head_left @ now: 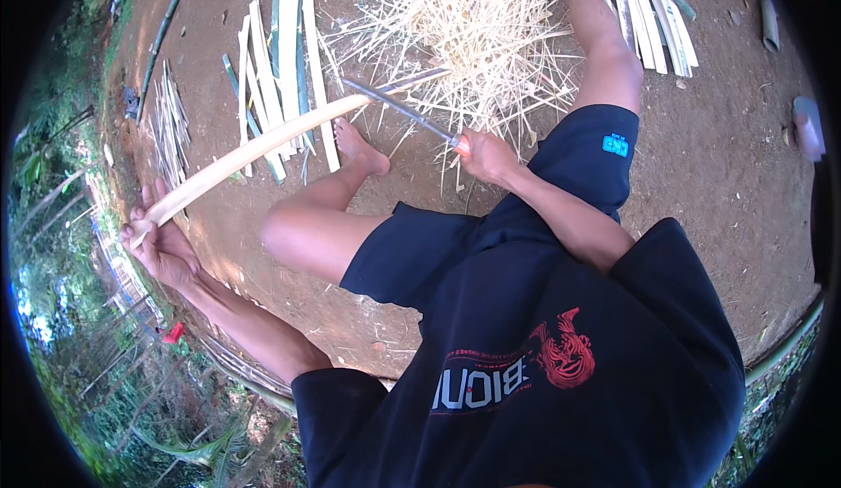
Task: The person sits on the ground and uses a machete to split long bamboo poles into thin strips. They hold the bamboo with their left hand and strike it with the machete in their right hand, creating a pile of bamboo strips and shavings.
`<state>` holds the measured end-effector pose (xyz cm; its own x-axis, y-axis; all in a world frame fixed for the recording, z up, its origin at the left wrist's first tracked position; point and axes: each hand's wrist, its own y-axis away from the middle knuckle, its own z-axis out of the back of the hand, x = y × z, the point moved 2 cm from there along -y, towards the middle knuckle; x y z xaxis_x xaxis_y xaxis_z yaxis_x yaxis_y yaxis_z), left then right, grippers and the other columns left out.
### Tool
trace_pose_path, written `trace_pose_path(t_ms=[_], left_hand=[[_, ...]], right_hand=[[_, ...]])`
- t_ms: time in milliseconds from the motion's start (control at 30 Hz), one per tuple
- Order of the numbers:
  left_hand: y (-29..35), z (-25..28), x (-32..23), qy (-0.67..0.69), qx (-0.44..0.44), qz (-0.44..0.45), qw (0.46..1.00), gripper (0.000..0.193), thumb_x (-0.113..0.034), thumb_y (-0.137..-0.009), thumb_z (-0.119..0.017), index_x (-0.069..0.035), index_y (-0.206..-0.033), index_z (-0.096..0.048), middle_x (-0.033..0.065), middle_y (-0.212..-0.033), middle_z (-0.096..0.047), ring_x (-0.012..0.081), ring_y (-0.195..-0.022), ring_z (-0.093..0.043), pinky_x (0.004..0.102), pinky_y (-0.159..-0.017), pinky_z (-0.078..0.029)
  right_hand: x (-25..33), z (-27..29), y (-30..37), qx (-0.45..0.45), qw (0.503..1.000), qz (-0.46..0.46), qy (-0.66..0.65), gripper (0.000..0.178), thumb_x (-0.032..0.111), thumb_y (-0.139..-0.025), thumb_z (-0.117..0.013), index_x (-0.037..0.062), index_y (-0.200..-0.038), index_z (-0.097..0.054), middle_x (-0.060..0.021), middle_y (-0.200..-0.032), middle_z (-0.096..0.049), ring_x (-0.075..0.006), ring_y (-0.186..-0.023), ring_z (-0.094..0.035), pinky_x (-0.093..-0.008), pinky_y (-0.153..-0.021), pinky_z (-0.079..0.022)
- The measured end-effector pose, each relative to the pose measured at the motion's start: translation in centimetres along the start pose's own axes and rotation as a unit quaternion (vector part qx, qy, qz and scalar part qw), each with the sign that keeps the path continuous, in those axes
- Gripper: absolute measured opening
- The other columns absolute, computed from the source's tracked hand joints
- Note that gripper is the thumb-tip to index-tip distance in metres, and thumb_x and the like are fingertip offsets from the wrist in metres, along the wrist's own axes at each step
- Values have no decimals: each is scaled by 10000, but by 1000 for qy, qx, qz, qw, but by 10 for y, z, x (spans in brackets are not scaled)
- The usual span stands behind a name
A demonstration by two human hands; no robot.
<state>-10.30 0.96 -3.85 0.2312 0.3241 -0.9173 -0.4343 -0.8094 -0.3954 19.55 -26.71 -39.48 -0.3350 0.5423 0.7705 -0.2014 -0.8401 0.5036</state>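
Between thumb and fingers, the left hand [166,251] pinches a wooden strip [254,149]; the right hand [491,158] curls round a knife [420,121]; below these fingers, the shirt [657,330] bears white lettering [477,388].

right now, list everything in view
Curved wooden strip: 1, pale, left
Orange-handled blade: 1, grey, across strip
Thin shavings: many, straw, top
Flat strips: many, mostly pale, top
Thin sticks: many, grey, left
Slender pole: 1, green, left
Short tube: 1, grey, right
Translucent container: 1, whitish, right
Leafy plants: many, green, left
Shirt, shorts: 2, dark, lower centre
Legs: 2, bare, flanking shavings
Left grip: 1, bare, on strip
Right grip: 1, bare, on handle
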Motion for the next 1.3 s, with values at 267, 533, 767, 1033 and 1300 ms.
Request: trace_pose_path(t_ms=[267,533,767,1033,1300], left_hand=[[-11,17,4,13,-50,15,999,288,111,-775,-566,-110,-958,-585,120,-1042,-627,460,-1274,-467,737,-1121,-186],[-16,2,25,32,-294,4,955,298,-333,-999,-421,-85,-883,-539,42,-717,-516,214,-720,-553,400,-742,-503],[-9,-42,20,33,-235,-63,969,628,-675,-951,-244,-171,-638,-451,-52,-497,-293,81,-381,-280,222,-372,-269],[8,-66,11,23,-222,-90,971,571,-626,-971,-306,-164,-658,-427,-50,-505,-280,76,-399,-292,222,-387,-255],[7,-88,6,11,-223,-92,970,553,-608,-972,-359,-159,-651,-397,-45,-511,-286,82,-408,-295,222,-399,-251]], right_hand=[[-101,-24,-51,-41,982,-180,38,357,196,-819,-618,40,-1140,-600,-230,-996,-681,-374,-941,-668,-464,-828,-516],[-48,5,-36,73,967,-224,-99,363,263,-870,-592,7,-1127,-614,-248,-952,-680,-317,-916,-688,-439,-789,-521],[71,6,17,50,994,99,-23,310,128,-795,-633,59,-1096,-601,-213,-867,-677,-357,-813,-680,-460,-754,-533],[36,-3,0,18,999,28,-27,310,105,-783,-630,33,-1082,-594,-242,-878,-681,-375,-843,-687,-490,-756,-535],[3,7,-22,28,994,-90,-48,360,148,-824,-610,30,-1164,-597,-240,-928,-684,-370,-849,-683,-459,-794,-527]])
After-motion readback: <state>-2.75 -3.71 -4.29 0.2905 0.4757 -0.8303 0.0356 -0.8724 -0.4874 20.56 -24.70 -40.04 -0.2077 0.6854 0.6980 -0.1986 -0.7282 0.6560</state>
